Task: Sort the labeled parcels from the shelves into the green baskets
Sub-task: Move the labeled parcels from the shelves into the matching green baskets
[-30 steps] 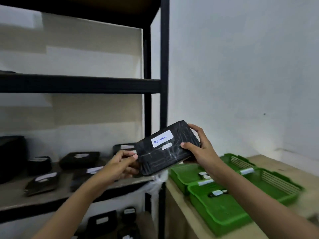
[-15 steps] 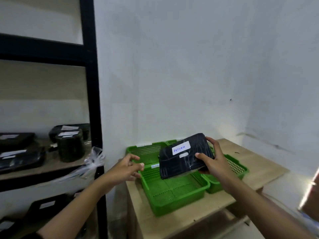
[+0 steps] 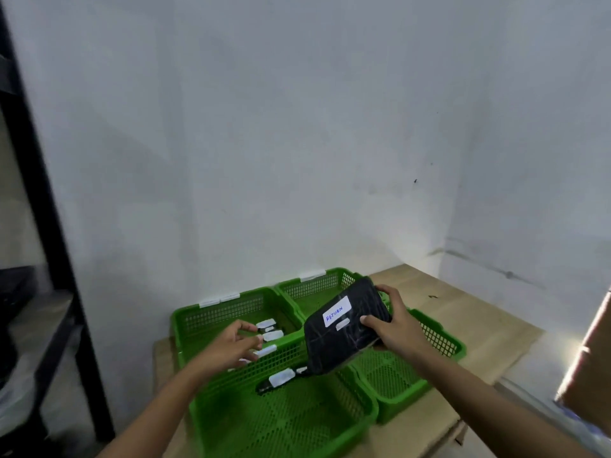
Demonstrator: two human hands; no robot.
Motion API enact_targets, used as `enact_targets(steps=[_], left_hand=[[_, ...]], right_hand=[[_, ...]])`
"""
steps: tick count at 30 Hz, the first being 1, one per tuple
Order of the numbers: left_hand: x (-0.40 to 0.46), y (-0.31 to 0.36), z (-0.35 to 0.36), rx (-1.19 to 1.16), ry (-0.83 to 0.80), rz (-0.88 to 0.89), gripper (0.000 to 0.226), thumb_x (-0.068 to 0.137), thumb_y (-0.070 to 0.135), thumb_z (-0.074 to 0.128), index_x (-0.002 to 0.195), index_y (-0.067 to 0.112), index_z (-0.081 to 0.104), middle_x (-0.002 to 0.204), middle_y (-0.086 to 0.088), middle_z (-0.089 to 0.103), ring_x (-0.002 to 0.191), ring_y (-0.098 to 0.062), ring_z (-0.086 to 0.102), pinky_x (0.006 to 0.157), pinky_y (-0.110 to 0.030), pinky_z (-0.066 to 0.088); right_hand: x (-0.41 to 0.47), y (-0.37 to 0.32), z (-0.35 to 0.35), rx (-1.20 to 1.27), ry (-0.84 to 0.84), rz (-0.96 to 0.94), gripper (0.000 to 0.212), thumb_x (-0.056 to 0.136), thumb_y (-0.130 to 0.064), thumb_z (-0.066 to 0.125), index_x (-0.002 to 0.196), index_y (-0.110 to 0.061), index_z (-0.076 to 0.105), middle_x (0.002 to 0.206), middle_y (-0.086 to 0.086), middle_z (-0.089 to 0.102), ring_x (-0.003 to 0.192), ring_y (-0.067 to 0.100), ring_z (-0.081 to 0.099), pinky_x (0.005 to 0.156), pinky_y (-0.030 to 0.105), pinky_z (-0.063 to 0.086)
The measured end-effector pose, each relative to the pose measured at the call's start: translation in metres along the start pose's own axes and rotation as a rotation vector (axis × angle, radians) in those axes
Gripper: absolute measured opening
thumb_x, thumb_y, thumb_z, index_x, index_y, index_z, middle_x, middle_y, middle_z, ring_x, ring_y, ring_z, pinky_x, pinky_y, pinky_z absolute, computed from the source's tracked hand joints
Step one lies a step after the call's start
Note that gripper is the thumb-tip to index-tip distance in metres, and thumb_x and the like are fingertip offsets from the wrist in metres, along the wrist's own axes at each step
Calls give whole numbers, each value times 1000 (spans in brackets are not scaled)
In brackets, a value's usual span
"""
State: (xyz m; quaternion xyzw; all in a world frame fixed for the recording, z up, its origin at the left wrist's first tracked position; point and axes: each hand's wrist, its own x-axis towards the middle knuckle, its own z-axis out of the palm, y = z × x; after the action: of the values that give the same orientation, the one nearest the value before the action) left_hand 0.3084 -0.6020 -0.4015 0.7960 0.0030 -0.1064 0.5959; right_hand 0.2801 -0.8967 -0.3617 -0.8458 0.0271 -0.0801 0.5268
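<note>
Parcel marked RETURN sits tilted in your right hand, above the middle of the four baskets; your left hand hovers loosely open, empty. Next, find the basket whose tag matches and lower it in.

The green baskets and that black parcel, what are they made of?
The green baskets look like moulded plastic: glossy rims and mesh-holed walls. The black parcel, held in the right hand, seems wrapped in shiny plastic film that wrinkles and glints; its contents are hidden.
</note>
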Motion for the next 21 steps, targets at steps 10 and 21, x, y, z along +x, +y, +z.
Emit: enact_targets(steps=[10, 21], left_hand=[[156, -11, 51, 84, 50, -78, 11, 92, 17, 55, 103, 14, 54, 101, -12, 62, 82, -20, 59, 70, -30, 46], [279, -46, 111, 382, 303, -216, 27, 93, 27, 52, 113, 9, 59, 106, -8, 66, 87, -19, 59, 76, -27, 46]], right_hand=[[156, 76, -3, -47, 59, 88, 55, 86, -25, 65, 127, -40, 32, 101, 5, 62, 77, 24, 68, 71, 45, 60], [329, 139, 30, -127, -132, 78, 62, 84, -21, 68, 135, -26, 33, 115, 9, 62, 98, 32, 64, 90, 46, 52]])
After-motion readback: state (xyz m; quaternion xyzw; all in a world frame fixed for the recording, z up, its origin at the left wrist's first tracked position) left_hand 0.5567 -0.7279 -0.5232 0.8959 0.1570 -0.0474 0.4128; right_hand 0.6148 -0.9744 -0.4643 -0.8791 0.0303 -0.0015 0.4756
